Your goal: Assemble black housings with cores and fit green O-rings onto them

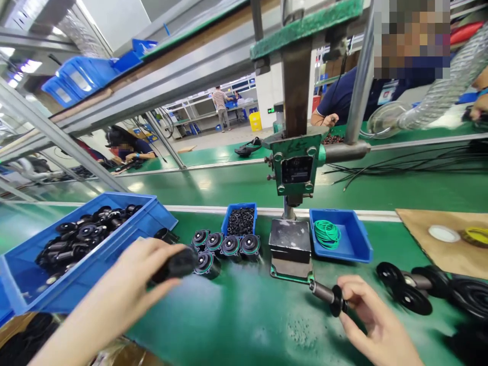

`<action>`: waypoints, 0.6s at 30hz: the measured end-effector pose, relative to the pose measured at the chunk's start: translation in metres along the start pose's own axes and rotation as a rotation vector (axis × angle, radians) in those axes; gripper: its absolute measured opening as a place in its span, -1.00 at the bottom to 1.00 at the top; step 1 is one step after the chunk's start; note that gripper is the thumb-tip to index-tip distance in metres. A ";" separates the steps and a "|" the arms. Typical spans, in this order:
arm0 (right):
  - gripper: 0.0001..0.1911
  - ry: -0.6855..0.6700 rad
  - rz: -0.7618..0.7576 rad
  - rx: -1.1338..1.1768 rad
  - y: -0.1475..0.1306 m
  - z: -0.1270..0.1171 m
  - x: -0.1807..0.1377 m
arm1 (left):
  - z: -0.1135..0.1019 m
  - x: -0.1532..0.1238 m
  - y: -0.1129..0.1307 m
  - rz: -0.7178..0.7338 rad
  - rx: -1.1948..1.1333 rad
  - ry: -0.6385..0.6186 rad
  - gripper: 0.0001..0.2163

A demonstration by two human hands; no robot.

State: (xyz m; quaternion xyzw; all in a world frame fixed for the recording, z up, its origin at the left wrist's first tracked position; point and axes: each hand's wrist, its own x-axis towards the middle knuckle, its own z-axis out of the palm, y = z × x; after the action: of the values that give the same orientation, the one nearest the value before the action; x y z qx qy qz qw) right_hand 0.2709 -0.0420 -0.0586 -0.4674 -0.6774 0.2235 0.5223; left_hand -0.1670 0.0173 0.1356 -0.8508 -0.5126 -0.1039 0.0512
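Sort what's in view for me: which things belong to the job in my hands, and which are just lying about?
Likely in the job:
Black part in the left hand
Shafted disc in the right hand
Green-ringed black units
Green rings
Small black pieces
Press

Probably just lying about:
Cardboard
White round item
Yellow round item
Yellow crate

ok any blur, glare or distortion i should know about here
Head view: the black part in the left hand looks smeared, the shafted part in the right hand crisper; also in the head view, pale glare on the green bench and washed-out lamps at upper left; the head view looks tilted too, its edges stretched.
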 end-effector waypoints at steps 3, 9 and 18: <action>-0.75 -0.026 0.032 0.039 -0.007 0.003 0.001 | 0.043 0.004 0.062 0.089 -0.284 -0.197 -0.41; -0.71 0.017 0.085 0.125 -0.014 0.003 0.006 | 0.128 0.013 0.115 0.064 -0.583 -0.310 -0.20; -0.68 -0.030 0.141 0.210 -0.014 0.004 0.003 | 0.162 0.007 0.136 -0.143 -0.694 -0.222 -0.09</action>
State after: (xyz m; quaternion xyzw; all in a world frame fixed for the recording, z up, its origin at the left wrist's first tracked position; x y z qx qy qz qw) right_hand 0.2614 -0.0447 -0.0479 -0.4535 -0.6233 0.3362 0.5412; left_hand -0.0241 -0.0093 -0.0179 -0.7857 -0.5075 -0.1821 -0.3033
